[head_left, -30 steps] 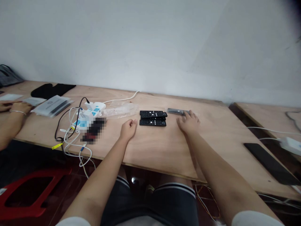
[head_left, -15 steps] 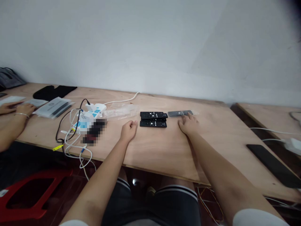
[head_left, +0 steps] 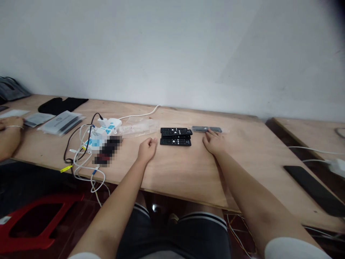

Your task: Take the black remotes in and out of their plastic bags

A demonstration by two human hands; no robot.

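Note:
Several black remote controls (head_left: pixel 175 142) lie in a small pile on the wooden table, some stacked on one another. Just left of them my left hand (head_left: pixel 147 150) rests on the wood, its fingers curled in and nothing seen in them. To the right of the pile is another remote control (head_left: pixel 198 128) in a clear plastic sleeve. My right hand (head_left: pixel 215 142) touches this sleeved remote from the near side with its fingertips, fingers apart and extended. It does not wrap round the remote.
Empty clear plastic bags (head_left: pixel 140 128) lie left of the pile. Beyond them are a white power strip (head_left: pixel 109 128) with tangled cables and a pixelated dark object (head_left: pixel 107 151). A co-worker's hand (head_left: pixel 9 124) is near sleeved packets (head_left: pixel 60 123). A black phone-like slab (head_left: pixel 312 189) lies right.
My right hand's fingers have shifted slightly left along the sleeved remote, which has turned a little. My left hand stays put. The co-worker's hands have drawn away to the left.

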